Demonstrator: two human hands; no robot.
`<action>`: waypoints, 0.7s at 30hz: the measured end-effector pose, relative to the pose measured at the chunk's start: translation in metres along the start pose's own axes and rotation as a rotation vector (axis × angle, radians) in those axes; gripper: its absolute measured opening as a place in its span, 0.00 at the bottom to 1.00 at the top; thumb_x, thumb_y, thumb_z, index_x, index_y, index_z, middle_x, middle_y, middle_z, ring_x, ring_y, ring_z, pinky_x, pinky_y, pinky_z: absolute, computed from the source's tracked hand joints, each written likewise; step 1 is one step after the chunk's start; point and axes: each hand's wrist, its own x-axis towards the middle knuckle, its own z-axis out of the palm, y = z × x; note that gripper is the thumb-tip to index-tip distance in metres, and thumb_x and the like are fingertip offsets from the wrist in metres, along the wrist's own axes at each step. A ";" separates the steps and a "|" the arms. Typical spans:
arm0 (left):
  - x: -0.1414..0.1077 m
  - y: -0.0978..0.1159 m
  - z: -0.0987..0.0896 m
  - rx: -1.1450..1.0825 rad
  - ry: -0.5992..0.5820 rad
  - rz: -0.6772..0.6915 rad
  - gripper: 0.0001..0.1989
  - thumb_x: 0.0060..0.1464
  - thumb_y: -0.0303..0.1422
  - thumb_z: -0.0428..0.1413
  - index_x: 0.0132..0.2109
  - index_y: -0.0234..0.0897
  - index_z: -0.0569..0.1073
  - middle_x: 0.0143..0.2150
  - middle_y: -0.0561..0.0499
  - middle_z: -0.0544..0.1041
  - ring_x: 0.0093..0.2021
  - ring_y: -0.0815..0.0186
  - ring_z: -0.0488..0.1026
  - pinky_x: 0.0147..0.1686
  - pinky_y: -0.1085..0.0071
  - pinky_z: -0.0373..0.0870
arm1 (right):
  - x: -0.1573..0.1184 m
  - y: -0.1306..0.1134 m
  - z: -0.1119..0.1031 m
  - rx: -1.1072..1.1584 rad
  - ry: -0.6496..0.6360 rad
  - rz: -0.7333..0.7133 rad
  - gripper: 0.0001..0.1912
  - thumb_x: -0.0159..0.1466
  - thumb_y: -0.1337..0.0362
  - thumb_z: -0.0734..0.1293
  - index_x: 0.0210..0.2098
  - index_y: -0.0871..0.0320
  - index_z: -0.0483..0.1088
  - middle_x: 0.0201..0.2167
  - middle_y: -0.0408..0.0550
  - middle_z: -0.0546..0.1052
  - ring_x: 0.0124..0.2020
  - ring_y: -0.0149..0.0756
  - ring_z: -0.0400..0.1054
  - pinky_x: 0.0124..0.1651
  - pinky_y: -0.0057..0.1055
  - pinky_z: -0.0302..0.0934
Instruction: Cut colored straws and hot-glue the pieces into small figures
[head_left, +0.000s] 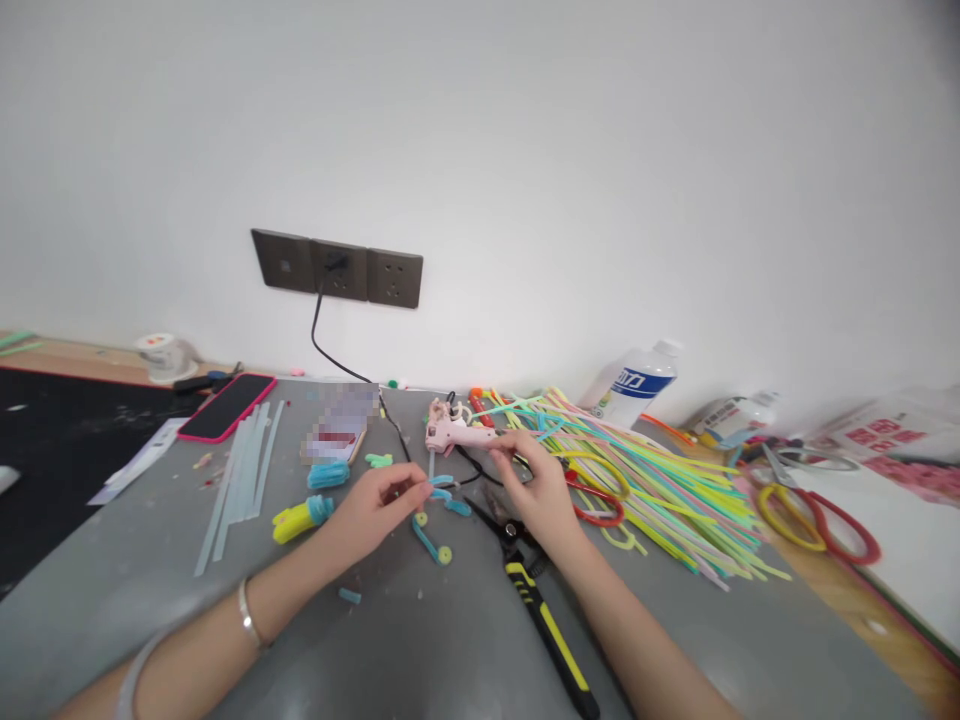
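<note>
My left hand (386, 505) pinches a light blue pipe cleaner piece (441, 487) between thumb and fingers. Just beyond it is a pink hot glue gun (454, 432), lying sideways with a pale glue stick (431, 463) at its left part. The fingertips of my right hand (532, 480) are closed on the end of the gun's handle. Below my left fingertips lies a blue strip with yellow coiled ends (431, 540). Yellow-and-black pliers (536, 600) lie beside my right wrist. A yellow-and-blue pipe cleaner piece (300, 520) rests left of my left hand.
Many coloured pipe cleaners (660, 480) spread across the right side, with red-and-yellow scissors (600, 490) among them. Clear glue sticks (244, 465) and a pink-edged phone (229, 407) lie left. A white bottle (637, 385) stands by the wall. A black cord (319, 330) runs from the socket.
</note>
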 end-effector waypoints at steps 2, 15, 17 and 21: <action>0.000 -0.001 0.000 0.027 0.004 0.002 0.17 0.63 0.43 0.52 0.31 0.36 0.69 0.26 0.55 0.70 0.27 0.68 0.65 0.28 0.74 0.59 | 0.010 0.011 0.001 -0.176 -0.079 -0.053 0.08 0.67 0.65 0.62 0.43 0.56 0.71 0.41 0.53 0.77 0.45 0.46 0.70 0.50 0.41 0.62; 0.007 -0.006 -0.010 0.126 0.123 0.065 0.15 0.61 0.41 0.53 0.34 0.36 0.76 0.31 0.51 0.76 0.33 0.65 0.70 0.31 0.74 0.63 | 0.039 0.016 0.030 -0.718 -0.438 -0.033 0.23 0.66 0.73 0.62 0.60 0.56 0.67 0.49 0.60 0.74 0.49 0.49 0.69 0.51 0.40 0.61; 0.007 -0.008 -0.012 0.077 0.175 0.077 0.15 0.60 0.41 0.53 0.34 0.35 0.76 0.30 0.51 0.76 0.33 0.65 0.70 0.31 0.74 0.64 | 0.035 0.021 0.024 -0.620 -0.403 -0.024 0.23 0.66 0.71 0.63 0.61 0.57 0.66 0.48 0.59 0.74 0.48 0.47 0.69 0.50 0.39 0.62; 0.009 -0.013 -0.014 -0.012 0.316 0.105 0.14 0.60 0.42 0.54 0.35 0.36 0.76 0.31 0.51 0.75 0.34 0.64 0.72 0.34 0.73 0.67 | 0.031 0.032 0.010 -0.086 -0.143 0.119 0.20 0.64 0.63 0.66 0.55 0.59 0.69 0.48 0.56 0.74 0.48 0.47 0.68 0.52 0.40 0.61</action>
